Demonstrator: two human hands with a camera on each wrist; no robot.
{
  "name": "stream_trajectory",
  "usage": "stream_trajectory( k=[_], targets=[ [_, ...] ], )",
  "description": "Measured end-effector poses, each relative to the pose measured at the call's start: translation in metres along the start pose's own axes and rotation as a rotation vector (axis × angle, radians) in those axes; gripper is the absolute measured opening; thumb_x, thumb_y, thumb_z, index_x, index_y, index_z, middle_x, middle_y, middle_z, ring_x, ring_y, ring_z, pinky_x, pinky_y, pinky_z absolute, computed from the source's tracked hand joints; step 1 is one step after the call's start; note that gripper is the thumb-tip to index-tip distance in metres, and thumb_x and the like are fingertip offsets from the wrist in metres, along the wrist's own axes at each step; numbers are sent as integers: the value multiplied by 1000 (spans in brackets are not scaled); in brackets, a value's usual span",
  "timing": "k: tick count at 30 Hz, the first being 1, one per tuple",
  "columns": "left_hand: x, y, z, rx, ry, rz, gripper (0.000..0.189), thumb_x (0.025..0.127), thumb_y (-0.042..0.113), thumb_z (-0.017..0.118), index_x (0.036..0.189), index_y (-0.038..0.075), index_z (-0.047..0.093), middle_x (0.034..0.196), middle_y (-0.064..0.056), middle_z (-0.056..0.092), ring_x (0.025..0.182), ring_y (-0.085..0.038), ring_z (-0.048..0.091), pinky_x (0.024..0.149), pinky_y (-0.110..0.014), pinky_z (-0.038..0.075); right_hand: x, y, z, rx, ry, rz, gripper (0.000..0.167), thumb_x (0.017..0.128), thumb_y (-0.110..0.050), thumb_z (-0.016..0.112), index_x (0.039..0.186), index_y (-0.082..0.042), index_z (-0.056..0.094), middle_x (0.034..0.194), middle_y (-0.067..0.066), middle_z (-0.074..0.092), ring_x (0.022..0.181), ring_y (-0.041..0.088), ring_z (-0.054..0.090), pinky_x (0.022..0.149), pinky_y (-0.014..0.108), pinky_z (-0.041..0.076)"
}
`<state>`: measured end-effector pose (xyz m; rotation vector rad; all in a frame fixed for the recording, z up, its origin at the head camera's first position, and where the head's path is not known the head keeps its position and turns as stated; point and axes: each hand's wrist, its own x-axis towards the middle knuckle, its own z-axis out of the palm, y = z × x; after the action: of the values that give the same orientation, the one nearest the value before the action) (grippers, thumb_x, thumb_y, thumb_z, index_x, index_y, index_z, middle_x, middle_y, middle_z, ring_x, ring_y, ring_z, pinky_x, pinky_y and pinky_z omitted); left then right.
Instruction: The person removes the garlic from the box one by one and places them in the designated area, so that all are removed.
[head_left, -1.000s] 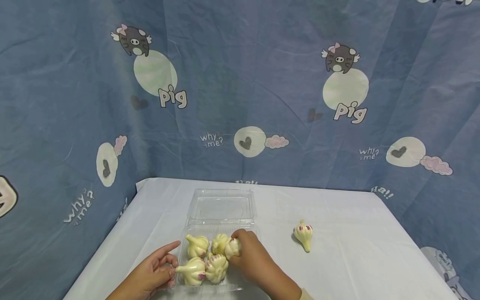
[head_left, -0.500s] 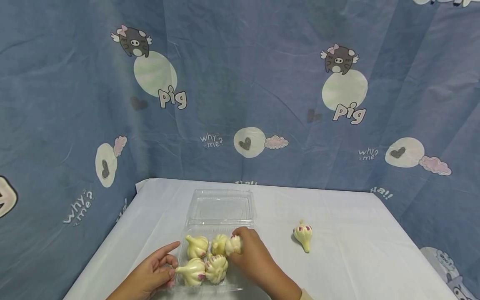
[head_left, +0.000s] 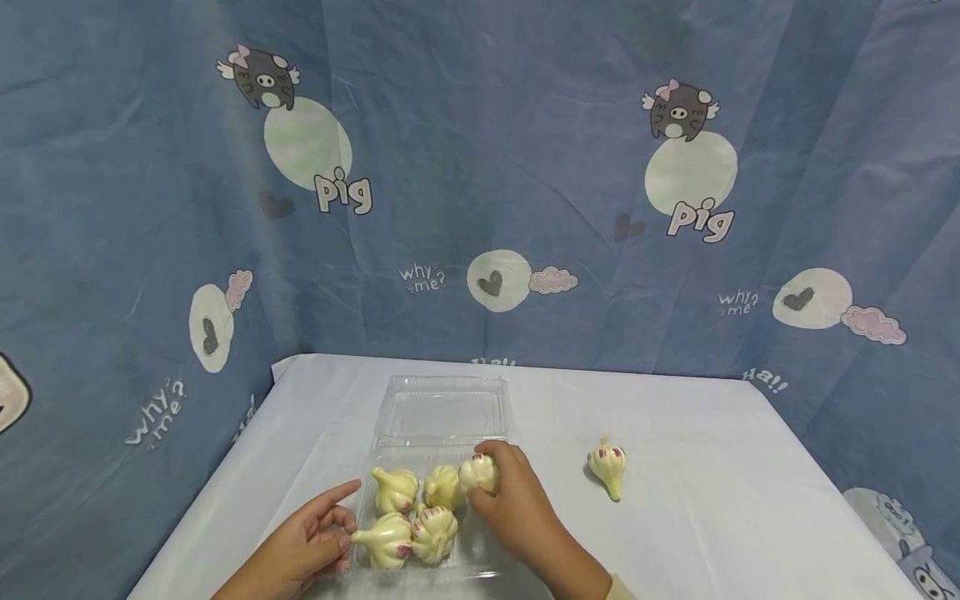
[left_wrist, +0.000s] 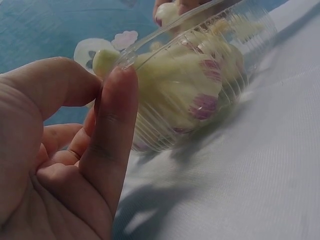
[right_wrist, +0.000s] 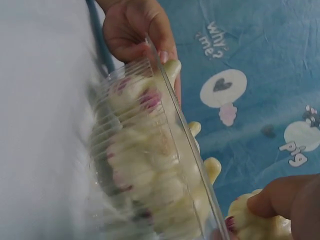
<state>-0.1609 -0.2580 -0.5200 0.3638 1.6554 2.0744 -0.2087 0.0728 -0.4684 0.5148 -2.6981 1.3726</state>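
A clear plastic clamshell box [head_left: 472, 560] stands with its lid folded back, and several garlic bulbs [head_left: 396, 490] lie inside it. My left hand [head_left: 303, 540] pinches the box's left rim between thumb and a finger; the left wrist view shows the fingertips [left_wrist: 125, 82] on that rim. Over the right back part of the box, my right hand [head_left: 513, 496] grips another garlic bulb [head_left: 477, 473] by its side. In the right wrist view this held bulb [right_wrist: 250, 217] is beside the far end of the box wall, raised to about rim height.
One more garlic bulb [head_left: 607, 468] lies on the white tablecloth [head_left: 697, 517] to the right of the box. The transparent lid [head_left: 447, 408] lies flat behind the box. A blue printed curtain [head_left: 420, 167] hangs behind and beside the table.
My right hand has moved slightly right and back with its garlic bulb, away from the neighbouring bulb. The left hand and the box stay in place.
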Motion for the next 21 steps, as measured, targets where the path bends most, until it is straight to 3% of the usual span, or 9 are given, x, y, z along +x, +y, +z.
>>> stream_trajectory(
  k=[4, 10, 16, 21],
  targets=[
    [0, 1, 1, -9, -15, 21, 77, 108, 1, 52, 165, -5, 0, 115, 1, 56, 88, -10, 67, 81, -26, 61, 0, 4, -1, 43, 29, 3, 45, 89, -10, 79, 131, -14, 62, 131, 9, 60, 116, 21, 60, 95, 38, 54],
    [1, 3, 3, -1, -12, 37, 77, 110, 2, 49, 164, -6, -4, 113, 2, 55, 88, -9, 66, 80, -25, 61, -2, 7, -6, 123, 52, -7, 46, 92, -10, 75, 136, -15, 60, 137, 9, 56, 110, 19, 60, 81, 24, 57],
    [2, 4, 4, -7, 7, 10, 79, 110, 4, 51, 165, -5, -5, 115, 0, 54, 88, -9, 66, 81, -26, 61, -6, 14, -11, 197, 95, 39, 49, 95, -14, 75, 141, -16, 57, 141, 10, 54, 119, 23, 59, 82, 24, 58],
    [0, 3, 5, -3, 8, 9, 79, 110, 4, 52, 164, -7, -5, 114, 1, 56, 87, -8, 66, 79, -24, 61, -10, 22, -14, 276, 146, 92, 51, 93, -8, 76, 140, -12, 58, 136, 11, 56, 116, 23, 58, 80, 24, 59]
  ],
)
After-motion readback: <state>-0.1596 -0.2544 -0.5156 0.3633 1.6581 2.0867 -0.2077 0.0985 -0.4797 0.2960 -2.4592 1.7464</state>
